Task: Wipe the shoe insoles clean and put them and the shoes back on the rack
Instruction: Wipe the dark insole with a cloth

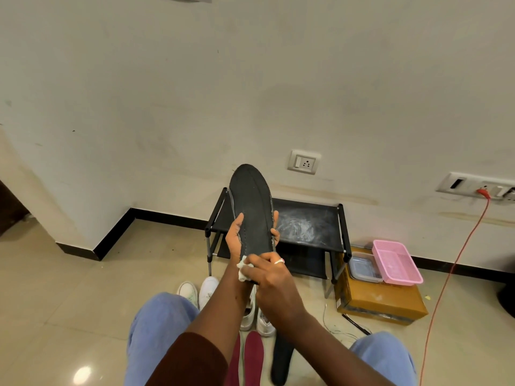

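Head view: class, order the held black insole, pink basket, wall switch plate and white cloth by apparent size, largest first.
1. Black insole, though nearness to the camera inflates it.
2. Pink basket.
3. Wall switch plate.
4. White cloth, mostly hidden in the right hand.

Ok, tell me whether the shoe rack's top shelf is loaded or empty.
Empty where visible: the top shelf shows bare black fabric with whitish smears. The black insole hides its left part.
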The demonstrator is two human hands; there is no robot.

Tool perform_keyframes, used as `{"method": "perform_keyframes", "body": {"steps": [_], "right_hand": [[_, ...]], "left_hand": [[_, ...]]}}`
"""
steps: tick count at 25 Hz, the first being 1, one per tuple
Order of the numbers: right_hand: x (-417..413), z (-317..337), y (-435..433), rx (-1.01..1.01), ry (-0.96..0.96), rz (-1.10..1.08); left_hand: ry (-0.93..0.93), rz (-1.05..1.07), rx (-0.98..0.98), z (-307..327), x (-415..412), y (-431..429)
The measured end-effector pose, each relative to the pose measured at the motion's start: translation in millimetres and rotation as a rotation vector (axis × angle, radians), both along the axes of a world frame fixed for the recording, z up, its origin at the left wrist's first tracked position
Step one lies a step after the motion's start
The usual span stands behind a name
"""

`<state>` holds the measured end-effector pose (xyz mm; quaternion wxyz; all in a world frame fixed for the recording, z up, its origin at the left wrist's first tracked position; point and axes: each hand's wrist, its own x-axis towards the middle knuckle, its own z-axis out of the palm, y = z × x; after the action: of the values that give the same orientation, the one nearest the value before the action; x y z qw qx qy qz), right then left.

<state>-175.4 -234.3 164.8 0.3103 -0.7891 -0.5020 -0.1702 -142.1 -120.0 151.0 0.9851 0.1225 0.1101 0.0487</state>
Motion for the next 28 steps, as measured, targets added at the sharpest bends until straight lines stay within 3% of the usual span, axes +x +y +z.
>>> {"method": "perform_keyframes", "body": {"steps": [4,7,11,16,22,28], "right_hand": [[-1,-3,-5,0.088,0.07,0.025],[4,-4,-10,0.184,0.081,0.057],[24,-4,-4,0.264,0.142,-0.106],[48,7,11,0.17,0.214,-0.316],[15,4,-2,0.138,0.094,-0.245],[14,7,-1,0.097,0.125,-0.091]], "left_hand": [[0.051,-0.038,0.124,-12,-10,2],[-0.049,0.029,0.046,-3,-4,4],[-0.082,-0.014,0.022,11,1,-1],[-0.12,0.013,-0.009,13,6,-10],[-0.216,0.003,-0.099,15,3,-3],[-0.154,-0.09,0.088,15,0,-2]]}}
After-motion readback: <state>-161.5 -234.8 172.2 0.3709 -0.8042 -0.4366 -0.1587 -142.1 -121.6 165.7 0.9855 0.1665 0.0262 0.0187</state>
